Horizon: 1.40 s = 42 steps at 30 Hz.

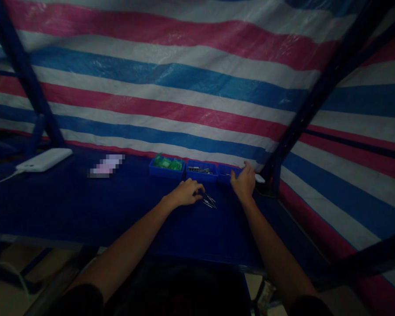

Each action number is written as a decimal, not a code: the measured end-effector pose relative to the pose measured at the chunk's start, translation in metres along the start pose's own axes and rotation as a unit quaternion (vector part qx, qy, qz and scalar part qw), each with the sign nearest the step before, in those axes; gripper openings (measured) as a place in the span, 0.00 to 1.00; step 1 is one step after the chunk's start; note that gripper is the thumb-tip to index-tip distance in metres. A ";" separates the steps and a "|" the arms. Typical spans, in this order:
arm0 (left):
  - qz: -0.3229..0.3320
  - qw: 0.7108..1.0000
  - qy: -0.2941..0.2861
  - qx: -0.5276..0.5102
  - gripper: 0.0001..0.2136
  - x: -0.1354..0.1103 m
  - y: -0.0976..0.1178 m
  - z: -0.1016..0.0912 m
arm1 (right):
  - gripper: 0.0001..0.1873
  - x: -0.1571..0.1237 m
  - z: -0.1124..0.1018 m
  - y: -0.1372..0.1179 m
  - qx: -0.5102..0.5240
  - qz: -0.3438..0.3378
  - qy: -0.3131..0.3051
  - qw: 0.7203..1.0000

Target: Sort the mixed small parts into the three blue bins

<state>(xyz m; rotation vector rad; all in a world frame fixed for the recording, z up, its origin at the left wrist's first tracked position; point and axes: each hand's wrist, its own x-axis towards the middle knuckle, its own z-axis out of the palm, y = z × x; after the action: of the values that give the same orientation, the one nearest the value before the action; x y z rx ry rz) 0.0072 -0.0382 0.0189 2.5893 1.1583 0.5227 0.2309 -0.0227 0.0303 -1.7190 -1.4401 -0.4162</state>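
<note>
On the blue tabletop lies a small loose group of thin metal pieces (209,202), too small to name exactly. My left hand (185,192) is beside them at their left, its fingers bent, with a gap between thumb and forefinger. Over the right end of the right blue bin (224,174) is my right hand (245,182), thumb and fingers spread apart. It covers part of that bin, and I cannot tell whether it touches the rim. To the left, the middle blue bin (202,177) contains small metal parts (199,170).
A left blue bin (167,172) holds green plastic material (167,163). Further left are a blurred-out flat item (107,166) and a white device with a cable (44,160). A striped sheet (171,79) hangs behind the blue table (128,210), between blue frame posts (311,105).
</note>
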 end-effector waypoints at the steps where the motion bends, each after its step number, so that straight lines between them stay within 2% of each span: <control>1: -0.003 1.000 -0.021 0.020 0.09 -0.001 0.000 0.000 | 0.29 -0.001 0.003 0.002 -0.029 0.018 -0.010 0.999; 3: -0.021 0.998 -0.057 0.029 0.08 -0.002 0.002 0.002 | 0.31 -0.010 0.008 0.001 -0.051 0.019 -0.056 0.997; 5: -0.041 0.996 -0.077 0.021 0.07 -0.001 0.002 0.004 | 0.30 -0.021 0.009 -0.006 -0.038 -0.007 -0.082 0.996; 9: -0.049 0.996 -0.065 0.022 0.05 0.001 0.002 0.009 | 0.21 -0.033 0.002 -0.026 0.042 -0.095 -0.059 0.993; 12: -0.057 0.998 -0.013 0.008 0.07 0.004 -0.002 0.009 | 0.13 -0.036 0.000 -0.035 0.131 -0.181 -0.125 0.967; 15: -0.060 0.995 0.066 -0.053 0.08 0.008 -0.007 0.007 | 0.08 -0.040 0.002 -0.038 0.160 -0.254 -0.193 0.934; 18: -0.053 0.984 0.122 -0.119 0.07 0.011 -0.011 0.005 | 0.05 -0.044 0.004 -0.040 0.160 -0.274 -0.204 0.926; 24: -0.064 0.966 0.170 -0.186 0.06 0.014 -0.010 0.009 | 0.05 -0.044 -0.003 -0.045 0.121 -0.291 -0.211 0.926; 26: -0.068 0.967 0.155 -0.190 0.08 0.013 -0.010 0.007 | 0.07 -0.039 -0.007 -0.044 0.093 -0.288 -0.199 0.932; 28: -0.063 0.976 0.110 -0.179 0.11 0.009 -0.011 0.000 | 0.13 -0.029 -0.010 -0.039 0.068 -0.258 -0.164 0.950; 29: -0.053 0.982 0.077 -0.167 0.12 0.006 -0.012 -0.005 | 0.16 -0.022 -0.012 -0.034 0.049 -0.218 -0.139 0.965; 31: -0.031 0.991 -0.002 -0.133 0.12 -0.001 -0.013 -0.015 | 0.18 -0.010 -0.015 -0.020 -0.007 -0.094 -0.098 0.991; 33: -0.033 0.991 -0.084 -0.104 0.10 -0.007 -0.013 -0.024 | 0.20 -0.002 -0.017 -0.006 -0.071 0.031 -0.099 0.992; 35: -0.066 0.984 -0.143 -0.084 0.11 -0.012 -0.010 -0.028 | 0.25 -0.001 -0.018 0.003 -0.099 0.088 -0.129 0.983; 38: -0.115 0.979 -0.161 -0.055 0.10 -0.014 -0.008 -0.025 | 0.27 -0.009 -0.017 0.003 -0.065 0.078 -0.157 0.982; 40: -0.114 0.980 -0.154 -0.050 0.04 -0.013 -0.008 -0.021 | 0.25 -0.016 -0.013 -0.005 -0.012 0.038 -0.163 0.986; 42: -0.089 0.986 -0.133 -0.044 0.04 -0.010 -0.010 -0.017 | 0.22 -0.023 -0.009 -0.016 0.048 -0.030 -0.183 0.981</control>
<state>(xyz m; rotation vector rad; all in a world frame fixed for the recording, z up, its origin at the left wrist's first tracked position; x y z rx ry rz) -0.0124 -0.0380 0.0282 2.3630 1.2263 0.1776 0.2115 -0.0447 0.0252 -1.7392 -1.7457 -0.0578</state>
